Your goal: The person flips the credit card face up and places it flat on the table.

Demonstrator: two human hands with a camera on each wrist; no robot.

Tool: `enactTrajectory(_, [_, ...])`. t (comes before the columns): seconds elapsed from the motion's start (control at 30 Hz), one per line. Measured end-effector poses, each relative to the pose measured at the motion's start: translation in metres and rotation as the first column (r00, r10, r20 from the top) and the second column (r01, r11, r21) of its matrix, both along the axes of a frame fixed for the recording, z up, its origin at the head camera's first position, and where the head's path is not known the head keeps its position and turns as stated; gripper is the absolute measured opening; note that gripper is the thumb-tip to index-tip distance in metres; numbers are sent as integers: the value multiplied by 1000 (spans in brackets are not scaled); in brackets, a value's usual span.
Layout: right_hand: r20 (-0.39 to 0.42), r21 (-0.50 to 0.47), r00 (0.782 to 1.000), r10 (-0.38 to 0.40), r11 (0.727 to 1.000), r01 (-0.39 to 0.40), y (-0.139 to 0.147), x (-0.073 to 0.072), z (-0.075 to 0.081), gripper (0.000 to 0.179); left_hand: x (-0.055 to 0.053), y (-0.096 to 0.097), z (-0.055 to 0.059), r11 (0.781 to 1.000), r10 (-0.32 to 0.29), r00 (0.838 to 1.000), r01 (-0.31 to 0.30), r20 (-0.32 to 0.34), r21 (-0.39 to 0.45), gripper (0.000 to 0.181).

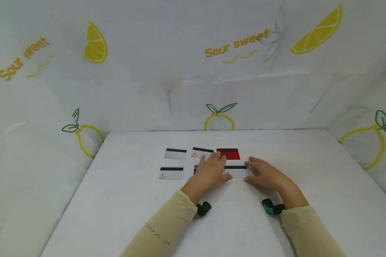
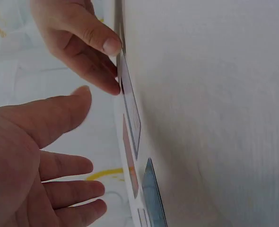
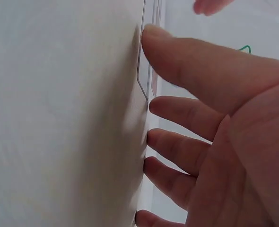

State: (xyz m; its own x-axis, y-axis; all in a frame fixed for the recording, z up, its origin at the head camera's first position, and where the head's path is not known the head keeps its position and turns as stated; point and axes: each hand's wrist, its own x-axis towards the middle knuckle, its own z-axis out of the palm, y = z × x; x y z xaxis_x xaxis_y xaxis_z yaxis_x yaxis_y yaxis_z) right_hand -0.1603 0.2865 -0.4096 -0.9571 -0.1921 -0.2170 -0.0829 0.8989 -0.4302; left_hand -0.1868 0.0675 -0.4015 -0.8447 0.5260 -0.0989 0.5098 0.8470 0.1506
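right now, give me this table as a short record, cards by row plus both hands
back row, left to right: first white card, second white card, red card
front row, left to right: third white card, blue card mostly hidden in the head view, fourth white card
left hand: spread over the cards, contact unclear
right hand: at the right end of the fourth white card

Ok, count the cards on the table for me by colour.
White magnetic-stripe cards: 4
Red magnetic-stripe card: 1
Blue card, mostly hidden: 1
Total: 6
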Motion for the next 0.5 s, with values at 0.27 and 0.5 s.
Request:
enactTrajectory(0.27, [-48,17,999,-7,1000,8,-2,-1,-3,49,2,15,-6,999,-30,999,30,-11,-10,29])
enactTrajectory(0.5, [-68,27,997,-25,999,27,-3,-1,-4,47,1,17,-9,999,-34,997,33,-70,-7,28])
